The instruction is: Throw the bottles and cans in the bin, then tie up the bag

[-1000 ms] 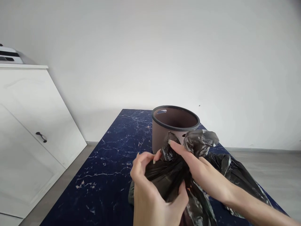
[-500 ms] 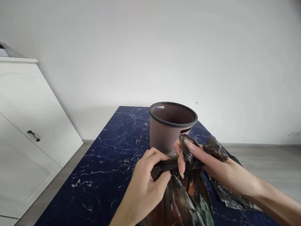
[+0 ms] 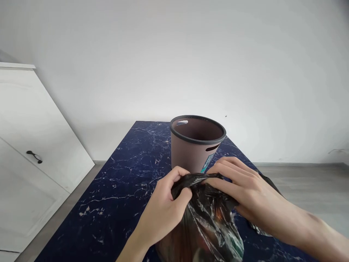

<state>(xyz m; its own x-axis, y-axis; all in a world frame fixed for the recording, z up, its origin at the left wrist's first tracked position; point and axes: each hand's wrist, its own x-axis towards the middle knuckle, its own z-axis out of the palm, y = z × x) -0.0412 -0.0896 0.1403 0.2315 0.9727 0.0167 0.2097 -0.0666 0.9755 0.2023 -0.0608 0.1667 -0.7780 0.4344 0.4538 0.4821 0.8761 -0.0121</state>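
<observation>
A crumpled black plastic bag (image 3: 207, 222) lies on the dark blue marbled table (image 3: 125, 185) in front of me. My left hand (image 3: 166, 207) pinches the bag's upper edge between thumb and fingers. My right hand (image 3: 240, 185) grips the same edge from the right, fingers curled over the plastic. Just behind both hands stands an upright brown bin (image 3: 195, 147) with a dark grey rim and slot handles; its inside shows nothing.
A white cabinet (image 3: 29, 145) with a black handle stands at the left, beside the table. A white wall is behind the table, and grey floor shows at the right.
Both hands have drawn the bag's top together and lowered it. My right hand has turned palm down over the plastic. The view has shifted slightly right.
</observation>
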